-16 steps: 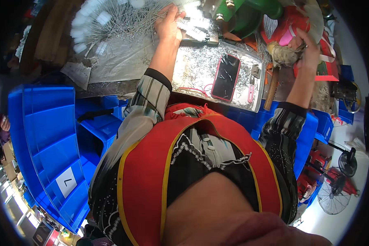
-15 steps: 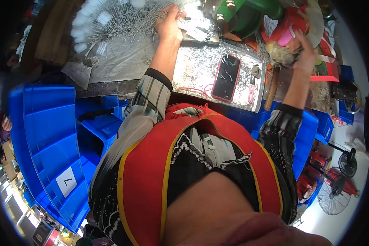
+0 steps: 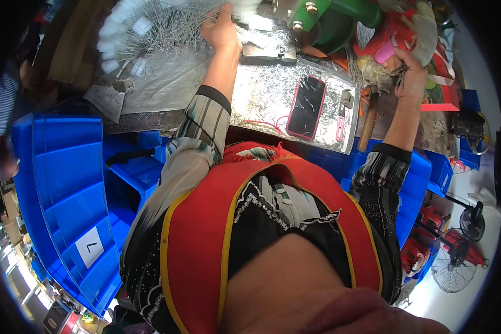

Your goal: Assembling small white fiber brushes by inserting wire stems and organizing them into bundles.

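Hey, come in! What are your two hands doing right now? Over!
Left hand on the pile of white-tipped wire brushes. Right hand gripping a pink piece. Phone lying between them.

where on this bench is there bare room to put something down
The barest patch is the silvery tray between the left hand's forearm and the phone, though wire scraps litter it. The grey sheet below the brush pile is mostly open. Around the right hand it is crowded.

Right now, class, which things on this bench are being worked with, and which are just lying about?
In use:
left hand on the white-tipped wire brushes
right hand gripping a pink piece

Lying about:
phone
hammer
blue bins
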The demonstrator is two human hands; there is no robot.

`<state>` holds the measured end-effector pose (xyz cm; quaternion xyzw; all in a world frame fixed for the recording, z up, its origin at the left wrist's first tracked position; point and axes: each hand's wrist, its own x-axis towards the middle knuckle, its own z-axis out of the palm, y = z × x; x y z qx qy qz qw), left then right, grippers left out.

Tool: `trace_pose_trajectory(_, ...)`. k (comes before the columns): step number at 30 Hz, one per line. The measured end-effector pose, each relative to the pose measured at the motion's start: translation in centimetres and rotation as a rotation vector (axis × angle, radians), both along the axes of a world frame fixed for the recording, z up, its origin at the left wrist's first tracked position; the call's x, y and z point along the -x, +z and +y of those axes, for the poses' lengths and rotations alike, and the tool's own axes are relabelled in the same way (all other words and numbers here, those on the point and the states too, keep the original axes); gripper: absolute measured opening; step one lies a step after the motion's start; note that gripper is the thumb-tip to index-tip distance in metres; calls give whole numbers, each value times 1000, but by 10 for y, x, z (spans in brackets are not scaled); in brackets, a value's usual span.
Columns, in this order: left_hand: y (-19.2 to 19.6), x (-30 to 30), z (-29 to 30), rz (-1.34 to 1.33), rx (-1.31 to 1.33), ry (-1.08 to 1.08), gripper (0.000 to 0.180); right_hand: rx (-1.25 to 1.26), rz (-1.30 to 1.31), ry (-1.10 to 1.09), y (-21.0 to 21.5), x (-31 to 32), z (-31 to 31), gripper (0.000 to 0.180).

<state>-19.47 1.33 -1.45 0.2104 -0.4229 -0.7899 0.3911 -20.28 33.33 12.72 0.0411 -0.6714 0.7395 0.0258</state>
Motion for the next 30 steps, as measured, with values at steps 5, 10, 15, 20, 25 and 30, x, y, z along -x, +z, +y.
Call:
trace_pose_trajectory(5, 9, 2, 6, -8, -25, 59, 17, -101, -74, 4, 16, 3, 2, 20)
trace_pose_trajectory(10, 11, 2, 3, 15, 39, -55, 14, -114, -139, 125, 33, 9, 5, 21)
trace_pose_trajectory(15, 12, 4, 2, 70, 13, -13, 13, -37, 6, 36, 9, 5, 0, 18)
trace_pose_trajectory(20, 26, 1, 7, -52, -39, -114, 15, 100, 521, 29, -69, -4, -17, 15)
trace_pose_trajectory(25, 21, 9, 7, 148, -161, -31, 20, -9, 241, -70, -36, -9, -10, 20)
trace_pose_trajectory(30, 23, 19, 12, 185, -247, 55, 19, -39, 39, 12, 2, -2, -3, 18)
